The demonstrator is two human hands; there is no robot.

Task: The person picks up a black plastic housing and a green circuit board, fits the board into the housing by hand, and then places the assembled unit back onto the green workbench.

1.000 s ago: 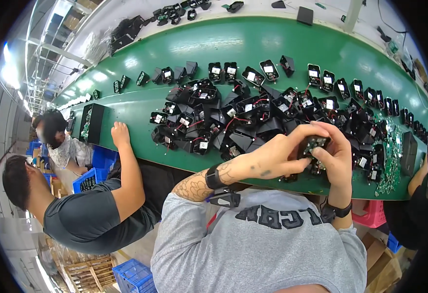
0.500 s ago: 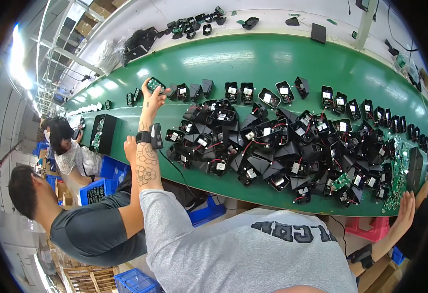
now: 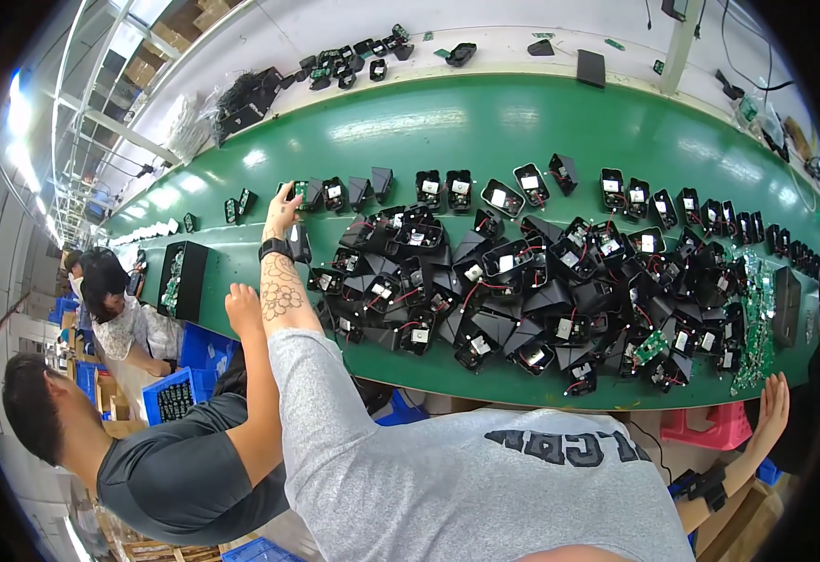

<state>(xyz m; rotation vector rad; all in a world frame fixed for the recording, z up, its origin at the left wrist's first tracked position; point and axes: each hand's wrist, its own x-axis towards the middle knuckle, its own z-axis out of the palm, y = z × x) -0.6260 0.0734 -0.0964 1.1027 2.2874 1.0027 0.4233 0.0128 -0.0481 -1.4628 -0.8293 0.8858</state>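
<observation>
My left hand (image 3: 282,212) is stretched far out over the green bench, its fingers closed on the left edge of a black plastic housing with a green circuit board (image 3: 303,193). That piece rests at the left end of a row of black housings (image 3: 334,194); my fingers partly cover it. Closer to me is a large heap of black housings (image 3: 494,281) with white labels and red wires. At the far right, my right hand (image 3: 773,412) lies by the bench's front edge, fingers stretched and nothing in it. Nearest to it are loose green circuit boards (image 3: 756,328).
A co-worker in a dark shirt (image 3: 176,459) sits close on my left, with a raised hand (image 3: 243,309) near my forearm. Beyond stands a black box of boards (image 3: 185,279). A pink stool (image 3: 707,426) is under the bench at right; a white shelf (image 3: 513,56) runs behind.
My left hand has come down and nearer with the circuit-board housing, from above the bench to the end of the row. The view has shifted slightly. My right hand stays by the bench edge.
</observation>
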